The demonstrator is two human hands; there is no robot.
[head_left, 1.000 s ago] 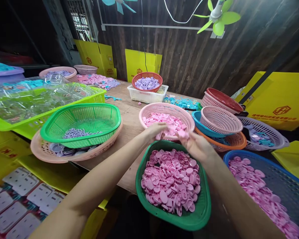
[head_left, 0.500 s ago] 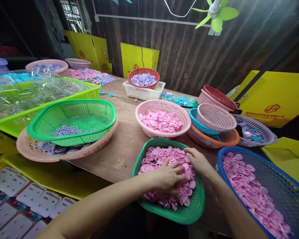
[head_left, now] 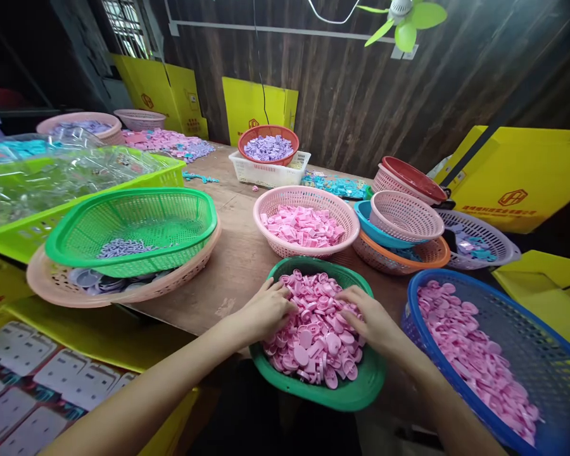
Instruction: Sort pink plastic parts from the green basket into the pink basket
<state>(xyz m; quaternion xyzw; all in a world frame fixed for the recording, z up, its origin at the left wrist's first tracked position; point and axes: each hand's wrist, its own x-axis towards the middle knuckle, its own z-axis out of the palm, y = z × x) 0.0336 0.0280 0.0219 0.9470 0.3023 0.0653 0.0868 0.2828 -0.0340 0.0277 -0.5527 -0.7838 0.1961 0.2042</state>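
A dark green basket [head_left: 313, 394] full of small pink plastic pieces [head_left: 308, 342], many of them round and cap-like, is right in front of me. My left hand [head_left: 270, 309] rests at its left side, fingers slightly bent and their tips against the pink pieces. On the opposite side my right hand [head_left: 369, 318] reaches over the rim, with thumb and fingers apart and touching the heap. Neither hand visibly grips a piece, though some fingertips are partly hidden among them.
Close on the right stands a blue basket [head_left: 536, 345] with more pink pieces. A pink basket [head_left: 306, 249] of flat pink parts sits just behind the green one. Stacked baskets [head_left: 403, 218] are at right; a bright green basket [head_left: 133, 263] is at left.
My left hand has moved left from the middle of the heap to the basket's left side. My right hand has shifted slightly down. The heap looks rearranged, and the view has shifted a little.
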